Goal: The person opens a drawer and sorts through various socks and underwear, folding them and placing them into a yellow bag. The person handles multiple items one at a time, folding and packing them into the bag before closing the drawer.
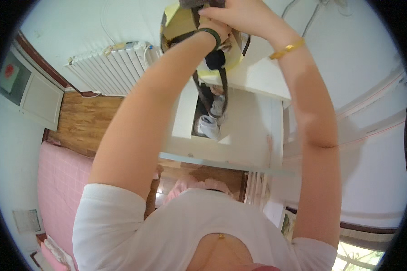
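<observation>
Both my arms reach up to the top edge of the view, where the hands meet. My right hand (228,13), below a gold bangle, closes on a dark grey, soft-looking thing (201,3) cut off by the frame. Just beneath it, my left hand (216,28), with a dark green bangle at the wrist, is curled; what its fingers hold is hidden. Behind the hands stands a yellow-lined bag or bin (178,26) with mixed items inside. A dark strap (224,86) hangs in a loop from a black lump (215,59) below my left hand.
The strap hangs over a dark opening in a white cabinet (248,122), where white shoe-like things (208,127) lie. A glass-like edge (226,163) runs along the cabinet's near side. At the left are a white radiator (108,67), wooden floor (83,119) and a pink-covered bed (63,180).
</observation>
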A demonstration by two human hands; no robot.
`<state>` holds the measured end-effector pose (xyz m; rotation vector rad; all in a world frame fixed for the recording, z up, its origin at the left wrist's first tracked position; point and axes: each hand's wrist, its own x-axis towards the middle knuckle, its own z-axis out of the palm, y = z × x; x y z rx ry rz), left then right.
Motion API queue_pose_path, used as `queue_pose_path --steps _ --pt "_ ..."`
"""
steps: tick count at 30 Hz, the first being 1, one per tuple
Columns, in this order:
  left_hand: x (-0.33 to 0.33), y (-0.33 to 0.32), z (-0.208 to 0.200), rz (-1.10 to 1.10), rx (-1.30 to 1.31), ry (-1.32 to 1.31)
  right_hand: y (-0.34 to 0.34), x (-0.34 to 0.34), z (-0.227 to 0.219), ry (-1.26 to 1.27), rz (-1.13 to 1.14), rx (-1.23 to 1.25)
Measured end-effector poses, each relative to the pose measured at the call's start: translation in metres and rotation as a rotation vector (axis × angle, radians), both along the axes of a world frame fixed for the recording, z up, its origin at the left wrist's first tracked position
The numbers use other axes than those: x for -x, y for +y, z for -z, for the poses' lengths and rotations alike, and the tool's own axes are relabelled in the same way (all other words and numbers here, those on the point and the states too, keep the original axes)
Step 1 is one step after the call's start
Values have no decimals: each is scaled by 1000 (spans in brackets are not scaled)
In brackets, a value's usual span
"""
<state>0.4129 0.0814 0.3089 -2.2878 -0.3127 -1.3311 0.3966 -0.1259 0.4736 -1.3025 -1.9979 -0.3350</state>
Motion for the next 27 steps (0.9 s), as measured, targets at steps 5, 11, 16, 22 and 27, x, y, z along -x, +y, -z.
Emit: queue_pose_path --steps 5,11,16,22,27 --pt "99 -50 -8 148 98 437 -120 -35 81 543 18 293" --pt "225 -138 36 249 661 898 -267 27 210 825 50 663" --pt "187 -147 58 50 669 927 -251 93 271 487 172 480" --pt "193 -60 2 399 1471 -64 -228 95 272 459 110 434" --pt "184 -78 -17 427 1382 -20 -124 28 271 333 489 611"
